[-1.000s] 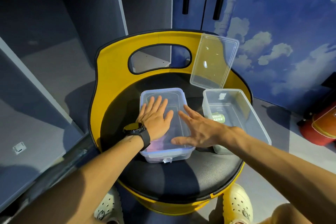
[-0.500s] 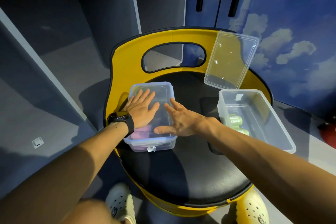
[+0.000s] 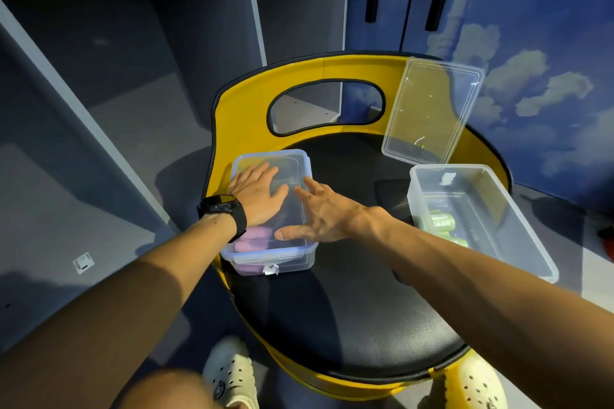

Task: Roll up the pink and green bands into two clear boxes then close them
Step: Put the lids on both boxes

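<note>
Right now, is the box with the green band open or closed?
Open. The box with the green band has no lid on it; a loose clear lid leans against the yellow chair back behind it.

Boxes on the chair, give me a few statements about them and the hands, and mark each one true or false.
1. Both hands press flat on the lid of the left box. True: the left hand and right hand lie on it with straight fingers.
2. The right box is closed. False: it is open, and its loose lid leans against the yellow chair back.
3. The pink band is in the left box. True.
4. The green band lies on the black seat. False: it is inside the right box.
5. The watch is on the right wrist. False: it is on the left wrist.
</note>
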